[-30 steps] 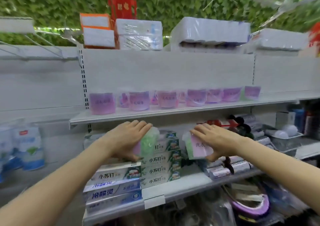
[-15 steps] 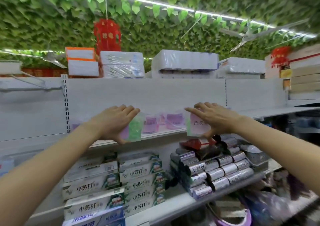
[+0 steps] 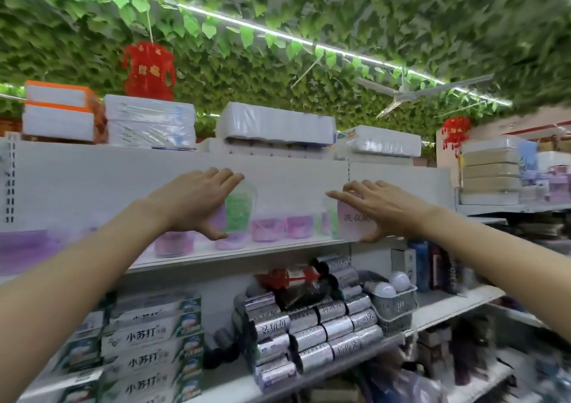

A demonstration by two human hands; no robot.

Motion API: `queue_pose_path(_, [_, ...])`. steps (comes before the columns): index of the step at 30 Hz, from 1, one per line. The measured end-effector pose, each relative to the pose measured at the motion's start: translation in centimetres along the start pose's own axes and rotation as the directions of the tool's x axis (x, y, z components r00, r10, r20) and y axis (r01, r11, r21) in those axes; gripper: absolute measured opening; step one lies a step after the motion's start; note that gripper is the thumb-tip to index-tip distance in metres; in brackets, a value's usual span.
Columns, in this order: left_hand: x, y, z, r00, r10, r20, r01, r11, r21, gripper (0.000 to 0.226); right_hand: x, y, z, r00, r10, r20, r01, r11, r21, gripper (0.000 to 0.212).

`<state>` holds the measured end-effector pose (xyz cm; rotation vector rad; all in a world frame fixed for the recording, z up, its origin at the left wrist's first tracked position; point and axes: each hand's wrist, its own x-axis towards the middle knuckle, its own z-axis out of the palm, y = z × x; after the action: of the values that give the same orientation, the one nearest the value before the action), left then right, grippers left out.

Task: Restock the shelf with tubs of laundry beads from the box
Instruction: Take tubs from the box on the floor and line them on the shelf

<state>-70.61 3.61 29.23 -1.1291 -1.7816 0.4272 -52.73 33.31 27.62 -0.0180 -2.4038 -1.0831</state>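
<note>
Got a tub in each hand, both up at the shelf [image 3: 234, 256]. My left hand [image 3: 197, 205] grips the clear tub [image 3: 239, 209] with green and purple beads, fingers over the top and thumb underneath, right above the row of purple tubs [image 3: 279, 228] sitting there. My right hand [image 3: 383, 209] holds the pink-label tub [image 3: 347, 222] the same way at the row's right end. Can't tell if either one is resting on anything. Toothpaste boxes [image 3: 151, 337] and silver rolls [image 3: 324, 325] sit one level down.
</note>
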Motion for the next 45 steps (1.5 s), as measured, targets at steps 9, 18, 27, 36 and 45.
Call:
queue_pose_path(9, [10.1,8.6,1.1,0.999,0.032,-0.008,-0.033,0.998,-0.060,0.108,-7.2,9.3,6.8,0.997,0.028,0.076,-0.026,0.999,-0.038,0.113])
queue_pose_path(18, [19.3,13.6,5.3,0.994,0.108,-0.006,-0.108,0.991,-0.076,0.105,-8.8,15.0,15.3,0.986,0.121,0.115,-0.118,0.993,-0.032,0.116])
queue_pose_path(27, [29.6,13.1,11.0,0.994,0.072,-0.078,-0.078,0.994,-0.077,0.110,-3.2,20.2,22.0,0.982,0.134,0.136,-0.128,0.991,-0.049,0.104])
queue_pose_path(36, [37.3,14.8,14.5,0.999,0.038,-0.015,-0.037,0.999,0.024,0.111,1.2,23.9,31.4,0.997,0.076,-0.012,-0.075,0.994,0.077,0.105])
queue_pose_path(45, [42.8,17.8,16.0,0.992,-0.089,0.090,0.078,0.990,0.117,0.110,5.4,28.5,40.8,0.992,-0.091,-0.086,0.101,0.988,0.121,0.103])
